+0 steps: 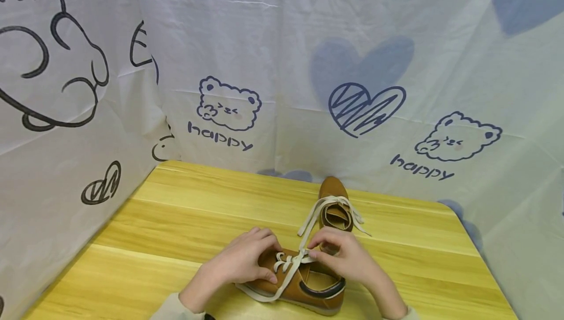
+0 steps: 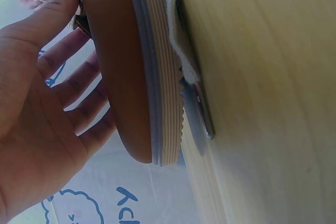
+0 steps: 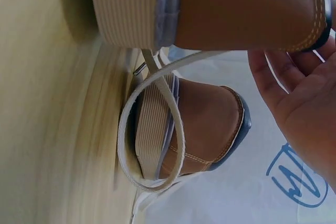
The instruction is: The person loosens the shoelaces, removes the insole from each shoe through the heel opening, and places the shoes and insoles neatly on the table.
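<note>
A brown shoe (image 1: 301,294) with cream laces lies in front of me, toe to the left and dark-trimmed heel to the right. My left hand (image 1: 244,260) holds its front part; in the left wrist view the thumb is on the upper by the laces and the fingers reach along the far side of the shoe (image 2: 118,72). Over the opening, my right hand (image 1: 345,259) pinches the shoelace (image 1: 304,256) at the crossing between thumb and forefinger. One loose lace end runs down the near side and past the sole, showing a metal tip (image 2: 207,114).
Behind the right hand stands a second brown shoe (image 1: 331,188), toe away from me, its laces trailing to both sides. A lace loop (image 3: 123,129) hangs before it in the right wrist view. Printed cloth (image 1: 291,65) borders the wooden table (image 1: 198,202) at the back and sides.
</note>
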{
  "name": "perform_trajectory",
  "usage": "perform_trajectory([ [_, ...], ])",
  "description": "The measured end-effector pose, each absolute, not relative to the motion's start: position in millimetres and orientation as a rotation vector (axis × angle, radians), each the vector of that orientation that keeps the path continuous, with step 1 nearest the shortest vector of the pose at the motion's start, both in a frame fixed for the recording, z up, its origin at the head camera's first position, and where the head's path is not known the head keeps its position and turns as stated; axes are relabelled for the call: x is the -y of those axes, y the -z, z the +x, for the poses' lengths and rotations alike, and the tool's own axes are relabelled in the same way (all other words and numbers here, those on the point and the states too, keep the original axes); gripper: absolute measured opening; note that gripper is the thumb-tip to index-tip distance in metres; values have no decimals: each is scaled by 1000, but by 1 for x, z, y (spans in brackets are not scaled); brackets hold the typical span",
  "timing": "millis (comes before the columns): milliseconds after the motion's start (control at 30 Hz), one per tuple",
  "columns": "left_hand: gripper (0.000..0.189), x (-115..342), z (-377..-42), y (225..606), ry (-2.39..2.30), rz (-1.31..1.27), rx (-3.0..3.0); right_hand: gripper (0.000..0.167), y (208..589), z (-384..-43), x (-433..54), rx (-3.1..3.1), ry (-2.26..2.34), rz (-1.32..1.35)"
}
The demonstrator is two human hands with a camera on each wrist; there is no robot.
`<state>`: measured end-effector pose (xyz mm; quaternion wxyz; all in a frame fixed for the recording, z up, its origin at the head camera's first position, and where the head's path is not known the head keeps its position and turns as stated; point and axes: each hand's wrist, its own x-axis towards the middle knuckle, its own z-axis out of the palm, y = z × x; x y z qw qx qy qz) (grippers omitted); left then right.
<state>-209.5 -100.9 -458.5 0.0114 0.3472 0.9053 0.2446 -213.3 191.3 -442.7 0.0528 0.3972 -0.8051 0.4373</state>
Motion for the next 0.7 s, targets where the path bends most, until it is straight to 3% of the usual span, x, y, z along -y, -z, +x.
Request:
perform_trajectory([
  [700,54,102,-212,461,-771,1096,-2802,26,451,-209,-176,2466,-1164,1452],
])
